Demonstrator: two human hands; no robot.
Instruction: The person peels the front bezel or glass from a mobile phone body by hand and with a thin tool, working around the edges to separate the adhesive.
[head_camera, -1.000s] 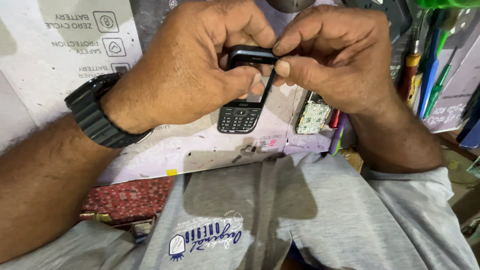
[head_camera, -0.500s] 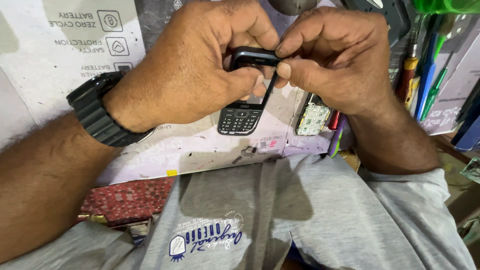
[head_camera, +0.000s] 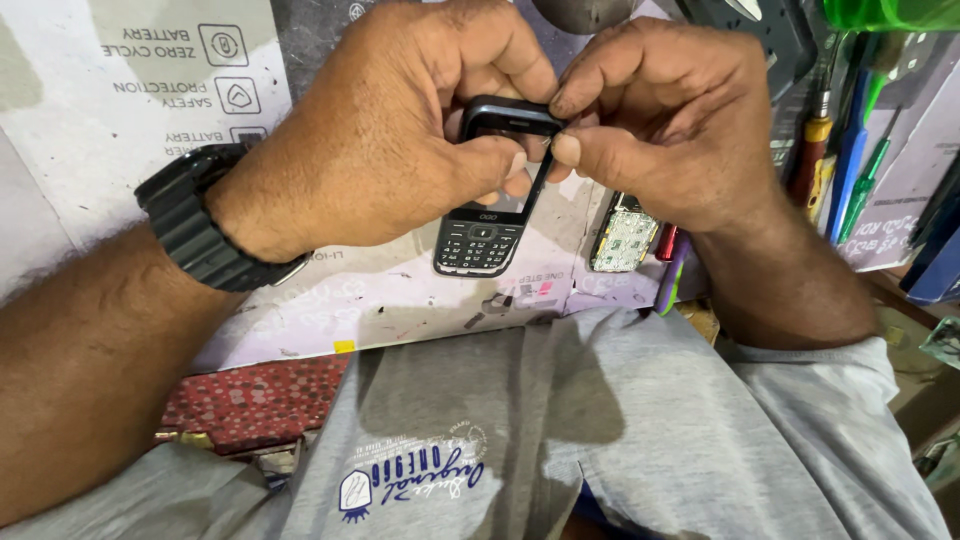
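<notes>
A black keypad phone front housing (head_camera: 487, 235) hangs in the air above the bench, keypad end down and its screen window an empty frame. My left hand (head_camera: 390, 140) grips it around the upper left side, thumb across the frame. My right hand (head_camera: 660, 110) pinches the top right corner of the frame with thumb and forefinger. A black watch (head_camera: 200, 235) sits on my left wrist.
A green circuit board (head_camera: 625, 238) lies on the white printed card (head_camera: 150, 90) covering the bench. Screwdrivers with green, blue and red handles (head_camera: 850, 160) stand at the right. A red patterned cloth (head_camera: 250, 400) and my grey shirt (head_camera: 600, 430) fill the foreground.
Both hands and the phone housing have stayed in nearly the same place; the fingers of my right hand shifted slightly along the top corner.
</notes>
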